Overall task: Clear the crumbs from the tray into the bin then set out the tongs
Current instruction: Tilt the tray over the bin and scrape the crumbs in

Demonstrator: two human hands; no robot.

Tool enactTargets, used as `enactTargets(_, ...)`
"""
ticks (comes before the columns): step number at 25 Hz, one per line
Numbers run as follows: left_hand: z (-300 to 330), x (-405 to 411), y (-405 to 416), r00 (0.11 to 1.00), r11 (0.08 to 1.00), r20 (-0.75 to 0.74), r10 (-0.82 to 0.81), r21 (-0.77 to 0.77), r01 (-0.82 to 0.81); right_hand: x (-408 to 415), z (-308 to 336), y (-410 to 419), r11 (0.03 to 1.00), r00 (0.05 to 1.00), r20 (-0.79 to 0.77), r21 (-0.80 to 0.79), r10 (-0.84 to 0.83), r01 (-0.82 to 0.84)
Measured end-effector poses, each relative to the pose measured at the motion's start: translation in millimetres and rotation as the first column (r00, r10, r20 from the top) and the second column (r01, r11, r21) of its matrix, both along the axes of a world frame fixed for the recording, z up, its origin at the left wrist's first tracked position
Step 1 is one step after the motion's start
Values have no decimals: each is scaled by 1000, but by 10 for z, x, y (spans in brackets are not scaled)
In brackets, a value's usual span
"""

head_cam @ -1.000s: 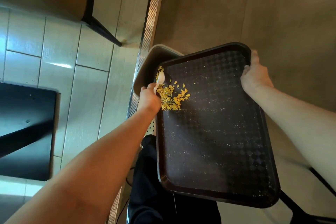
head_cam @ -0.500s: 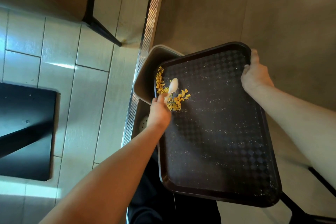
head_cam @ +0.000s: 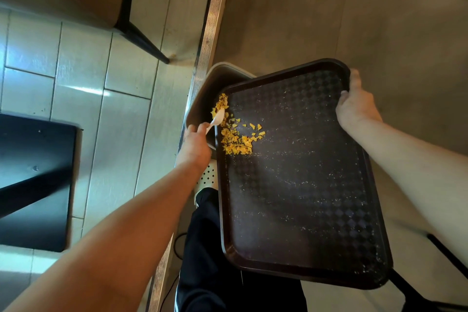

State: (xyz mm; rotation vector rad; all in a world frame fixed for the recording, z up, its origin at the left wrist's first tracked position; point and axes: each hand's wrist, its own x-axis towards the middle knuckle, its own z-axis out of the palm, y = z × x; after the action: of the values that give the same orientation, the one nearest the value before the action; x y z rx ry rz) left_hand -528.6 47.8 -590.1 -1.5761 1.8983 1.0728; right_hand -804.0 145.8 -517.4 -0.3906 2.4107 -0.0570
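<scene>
Head view: the floor [head_cam: 329,7] fills the frame, pale glossy tiles on your left and matt grey on your right, divided by a ribbed metal strip [head_cam: 210,33] running from the top edge down toward you. A black table base [head_cam: 35,180] sits on the tiles at far left. Your dark trouser leg [head_cam: 202,248] shows at bottom centre.

The tray [head_cam: 304,210] is dark brown, rectangular, with a chequered surface dusted with fine pale specks. You hold it above the floor, its far left corner over the bin [head_cam: 200,104], a beige container standing just beside the metal strip.

Your right hand [head_cam: 354,109] grips the tray's far right edge, thumb on the inner surface; the other fingers are hidden behind the rim. Your left hand [head_cam: 195,147] is at the tray's left edge, fingers curled round the handle of a small white spoon [head_cam: 217,118], the bowl pointing away from you and lying over the rim, among the crumbs.

The crumbs [head_cam: 238,142] are yellow flakes, gathered in a loose heap against the left rim near the far corner. A thinner trail runs up along the rim to the corner, above the bin opening. A few stray flakes lie just right of the heap.
</scene>
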Motion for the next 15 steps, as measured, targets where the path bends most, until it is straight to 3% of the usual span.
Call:
enactTargets(5,42,-213,-48,996,1000,-91,12,5,-11,19,21,-3,1000,1000,12,-2,-16,16)
enactTargets(10,69,-267,-74,999,999,-6,39,-13,-39,34,30,22,1000,1000,11,-2,-15,15)
enactTargets(15,91,-325,-135,998,999,-62,6,-37,-8,21,20,15,1000,1000,6,1,-14,14)
